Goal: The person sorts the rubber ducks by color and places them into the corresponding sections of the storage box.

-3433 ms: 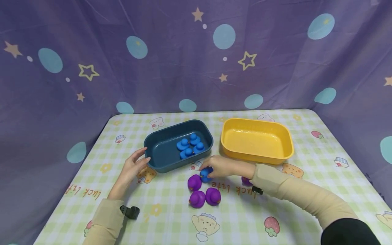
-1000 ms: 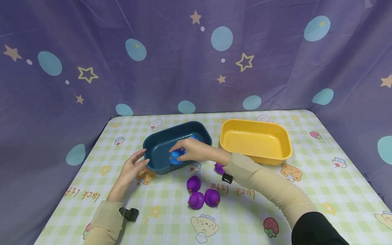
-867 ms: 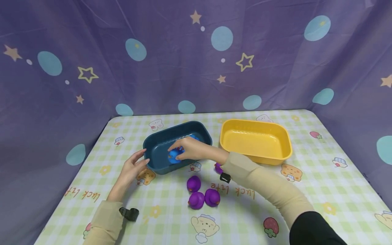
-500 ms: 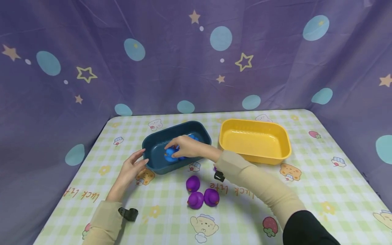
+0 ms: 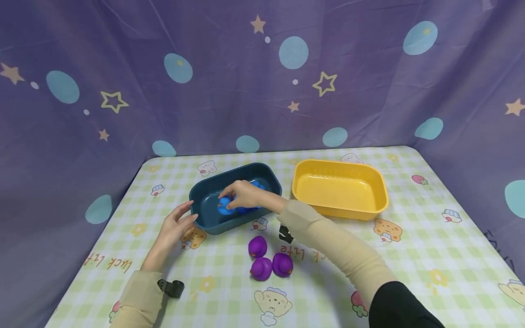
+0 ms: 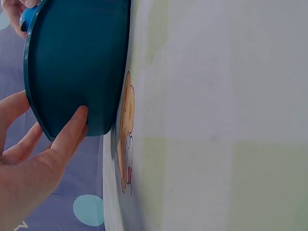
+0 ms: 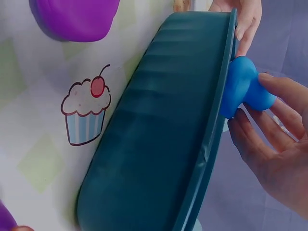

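Blue duck [image 5: 224, 206] is inside the teal tray [image 5: 207, 207], just on the 8 o'clock side of its middle, clamped between thumb and fingers of the right hand [image 5: 244, 193]. Can't tell if its base touches the tray floor; the wall hides it in both wrist views. More blue ducks [image 5: 258, 184] sit in the same tray at 2 to 3 o'clock from it, partly covered by the right hand, so no reliable count. Left hand [image 5: 174, 225] is at 8 o'clock, at the tray's end: thumb and fingers apart, tips against the rim and outer wall. Yellow tray [image 5: 339, 189] is at 3 o'clock, just beside the teal one with a narrow gap, floor visible. Purple ducks [image 5: 257, 247], three in head view, cluster at 5 o'clock on the checked tablecloth [image 5: 221, 282], near the teal tray but apart from it; a cupcake print [image 5: 260, 224] shows between. Main obstruction: the right sleeve [image 5: 328, 241], beige, coming in from 4 o'clock and passing between the purple ducks and the yellow tray; it hides some cloth lettering and part of a strawberry print [image 5: 358, 304]. Small black device [image 5: 285, 234] at the right cuff, similar one at the left. Purple backdrop [image 5: 221, 105] at 12 o'clock behind the table, stars and pale-blue ovals on it.
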